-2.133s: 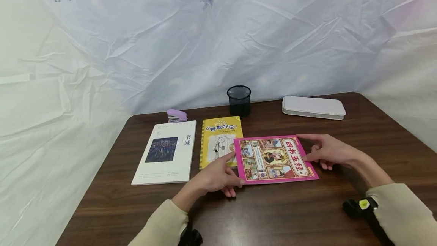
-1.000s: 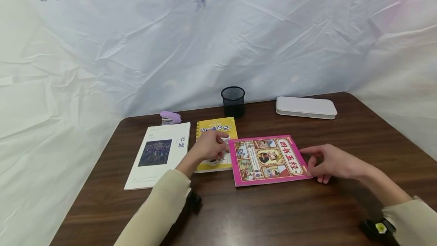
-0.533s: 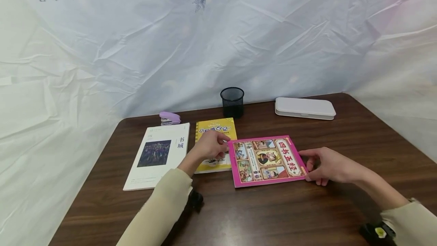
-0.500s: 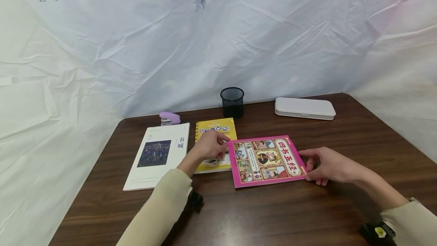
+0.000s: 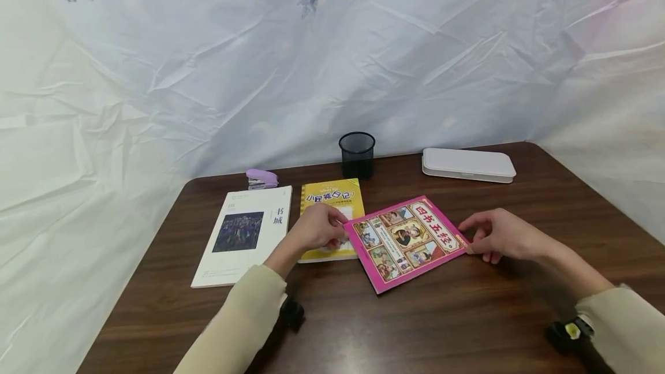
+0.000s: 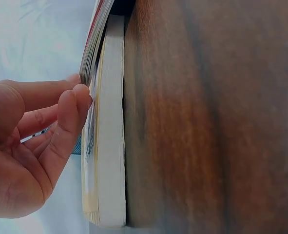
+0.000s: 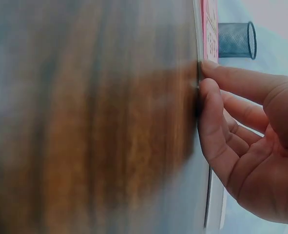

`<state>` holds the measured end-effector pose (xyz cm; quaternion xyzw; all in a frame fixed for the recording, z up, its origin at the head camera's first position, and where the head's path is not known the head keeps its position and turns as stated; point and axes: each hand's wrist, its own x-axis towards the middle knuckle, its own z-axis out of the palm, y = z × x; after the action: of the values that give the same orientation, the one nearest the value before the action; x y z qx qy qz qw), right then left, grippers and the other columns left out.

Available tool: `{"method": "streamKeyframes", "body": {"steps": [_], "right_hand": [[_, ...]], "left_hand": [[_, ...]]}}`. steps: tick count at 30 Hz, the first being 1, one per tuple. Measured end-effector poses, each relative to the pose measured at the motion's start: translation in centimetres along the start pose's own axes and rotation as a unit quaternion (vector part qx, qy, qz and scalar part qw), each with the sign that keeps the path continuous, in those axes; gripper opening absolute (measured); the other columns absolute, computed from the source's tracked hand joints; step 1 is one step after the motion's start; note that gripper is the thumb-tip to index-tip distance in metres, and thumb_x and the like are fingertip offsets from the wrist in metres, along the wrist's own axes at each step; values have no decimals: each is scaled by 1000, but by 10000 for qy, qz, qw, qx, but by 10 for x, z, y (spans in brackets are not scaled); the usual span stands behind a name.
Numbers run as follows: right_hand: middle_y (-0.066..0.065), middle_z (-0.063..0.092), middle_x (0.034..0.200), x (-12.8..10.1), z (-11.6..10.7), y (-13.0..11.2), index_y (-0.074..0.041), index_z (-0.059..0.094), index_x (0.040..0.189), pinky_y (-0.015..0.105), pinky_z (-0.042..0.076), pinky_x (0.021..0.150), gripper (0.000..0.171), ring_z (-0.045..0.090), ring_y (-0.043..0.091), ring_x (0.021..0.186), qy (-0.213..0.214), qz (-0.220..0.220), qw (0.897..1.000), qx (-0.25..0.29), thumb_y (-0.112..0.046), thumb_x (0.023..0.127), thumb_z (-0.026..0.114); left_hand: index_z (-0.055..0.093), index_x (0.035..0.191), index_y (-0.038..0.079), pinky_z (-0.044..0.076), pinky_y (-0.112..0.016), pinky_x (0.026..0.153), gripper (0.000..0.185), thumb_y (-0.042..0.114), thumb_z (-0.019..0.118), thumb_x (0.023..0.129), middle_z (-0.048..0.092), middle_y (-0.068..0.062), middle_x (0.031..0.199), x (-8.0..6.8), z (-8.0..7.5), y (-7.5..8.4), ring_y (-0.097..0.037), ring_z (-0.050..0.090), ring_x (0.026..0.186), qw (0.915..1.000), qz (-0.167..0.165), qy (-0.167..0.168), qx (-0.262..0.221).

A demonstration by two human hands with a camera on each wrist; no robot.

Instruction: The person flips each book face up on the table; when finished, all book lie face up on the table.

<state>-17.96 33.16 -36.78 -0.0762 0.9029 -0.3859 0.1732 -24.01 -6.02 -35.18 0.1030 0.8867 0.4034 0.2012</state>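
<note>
A pink-bordered picture book lies turned at a slant, its left corner over the yellow book. My left hand pinches that left corner between thumb and fingers; in the left wrist view the page edges of the pink book rise above the thick yellow book. At the opposite corner my right hand pinches the pink book near its lower right. In the right wrist view, thumb and index finger meet at the edge of the pink book. My left hand partly covers the yellow book's cover.
A white book with a dark picture lies at the left, a lilac stapler behind it. A black mesh pen cup stands at the back, and a white pencil case lies back right on the brown table.
Earlier my left hand shifted from the pink book's lower left corner to its upper left. Since half a second ago, the book has turned counterclockwise, its right side swinging away from me.
</note>
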Motion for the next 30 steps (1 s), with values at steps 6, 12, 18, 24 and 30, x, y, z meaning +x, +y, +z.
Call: {"method": "streamKeyframes", "body": {"steps": [6,12,18,24,30], "right_hand": [[5,63,74,10,-4,4,5,67,117,33,62,57,33,65,17,61,302,283,9991,-68,-15,94,80],[5,65,77,20,-9,5,2,70,102,31,63,58,17,66,14,64,377,487,9981,2,-14,98,75],[5,71,84,28,-8,3,8,74,109,32,64,61,22,68,15,68,577,602,9964,126,-13,101,70],[4,73,84,34,-4,-1,10,68,130,33,63,60,49,68,16,67,804,504,9955,-72,-25,98,77],[3,63,74,34,-2,-4,10,59,141,31,54,53,70,60,17,63,712,355,9955,-510,-38,95,80]], "left_hand": [[79,109,8,60,-23,60,18,15,82,93,73,-7,81,-6,1,-3,-17,68,60,10000,55,-25,20],[79,102,8,60,-23,58,12,13,83,92,74,-5,80,-9,4,-6,-16,67,58,9997,210,-105,3],[76,97,11,59,-23,56,11,16,84,91,73,-5,80,-14,9,-7,-16,67,57,9996,181,-226,28],[77,102,10,59,-23,55,12,16,83,92,74,-5,81,-18,16,-3,-15,67,55,9991,252,-332,-4],[77,111,6,59,-23,55,21,13,82,92,73,-6,78,-19,22,1,-15,66,54,9989,237,-394,-62]]}}
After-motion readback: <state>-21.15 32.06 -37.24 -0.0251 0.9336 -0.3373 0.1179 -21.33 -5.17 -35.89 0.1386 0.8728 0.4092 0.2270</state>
